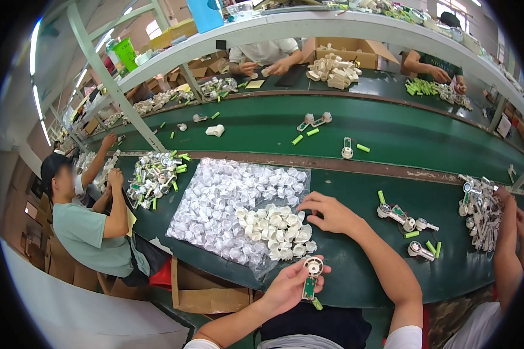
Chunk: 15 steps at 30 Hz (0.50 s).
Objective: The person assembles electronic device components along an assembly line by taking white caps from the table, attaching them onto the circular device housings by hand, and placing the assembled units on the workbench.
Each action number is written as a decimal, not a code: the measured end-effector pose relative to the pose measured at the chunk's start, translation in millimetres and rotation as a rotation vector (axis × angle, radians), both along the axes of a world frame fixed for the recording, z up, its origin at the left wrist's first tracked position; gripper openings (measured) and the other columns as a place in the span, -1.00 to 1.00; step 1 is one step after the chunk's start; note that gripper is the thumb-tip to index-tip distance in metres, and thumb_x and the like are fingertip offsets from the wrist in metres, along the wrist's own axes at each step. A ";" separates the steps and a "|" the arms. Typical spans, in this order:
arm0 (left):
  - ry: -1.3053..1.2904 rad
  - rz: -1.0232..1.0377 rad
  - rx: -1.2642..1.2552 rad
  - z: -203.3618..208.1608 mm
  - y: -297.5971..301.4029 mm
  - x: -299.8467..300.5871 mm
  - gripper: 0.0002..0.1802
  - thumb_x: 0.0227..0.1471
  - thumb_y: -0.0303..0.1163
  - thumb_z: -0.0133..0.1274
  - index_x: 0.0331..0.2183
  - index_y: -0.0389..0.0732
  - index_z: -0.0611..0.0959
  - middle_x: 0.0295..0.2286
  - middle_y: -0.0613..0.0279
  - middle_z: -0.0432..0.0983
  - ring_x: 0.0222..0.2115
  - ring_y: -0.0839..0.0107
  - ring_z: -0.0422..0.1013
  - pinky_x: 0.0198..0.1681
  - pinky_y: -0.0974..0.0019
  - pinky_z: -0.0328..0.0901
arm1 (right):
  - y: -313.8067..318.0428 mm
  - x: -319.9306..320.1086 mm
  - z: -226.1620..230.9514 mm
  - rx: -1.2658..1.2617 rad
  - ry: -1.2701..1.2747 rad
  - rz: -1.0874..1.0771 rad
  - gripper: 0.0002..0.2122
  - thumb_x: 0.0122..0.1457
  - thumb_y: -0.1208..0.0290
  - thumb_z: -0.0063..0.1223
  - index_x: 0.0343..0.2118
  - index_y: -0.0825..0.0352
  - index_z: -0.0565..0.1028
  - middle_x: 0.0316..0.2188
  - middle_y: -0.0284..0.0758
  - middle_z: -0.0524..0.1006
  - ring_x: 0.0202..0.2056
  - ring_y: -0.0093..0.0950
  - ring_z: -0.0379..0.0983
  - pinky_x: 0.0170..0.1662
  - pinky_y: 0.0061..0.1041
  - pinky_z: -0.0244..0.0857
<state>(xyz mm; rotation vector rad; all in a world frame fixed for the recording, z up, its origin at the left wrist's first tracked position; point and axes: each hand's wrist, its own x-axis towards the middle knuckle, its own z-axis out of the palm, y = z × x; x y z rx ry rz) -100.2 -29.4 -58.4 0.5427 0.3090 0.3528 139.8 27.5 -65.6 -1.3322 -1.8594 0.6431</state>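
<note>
My left hand is closed round a small device assembly with a round white-and-metal head and a green circuit board. A green cylindrical battery hangs at its lower end, near the table's front edge. My right hand has its fingers apart and slightly bent, holding nothing that shows. It hovers beside the right edge of a pile of small cream-white plastic caps. These lie on a clear plastic sheet or bag, next to many more caps under clear plastic.
Similar assemblies with green batteries lie to my right. A co-worker's hand touches a heap of them at far right. Another heap sits left, beside a seated person. Beyond runs a green conveyor belt, under a shelf.
</note>
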 end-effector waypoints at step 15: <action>0.016 0.146 -0.047 15.5 22.1 35.0 -0.54 0.36 -0.25 -0.26 0.15 -0.31 0.33 -0.17 0.08 0.46 -0.31 0.40 0.36 -0.22 0.35 0.32 | -38.7 24.6 -3.8 -0.138 -0.190 -0.206 -0.76 0.00 0.55 0.24 -0.22 0.38 0.54 -0.31 -0.27 0.47 -0.38 -0.40 0.50 -0.26 -0.43 0.40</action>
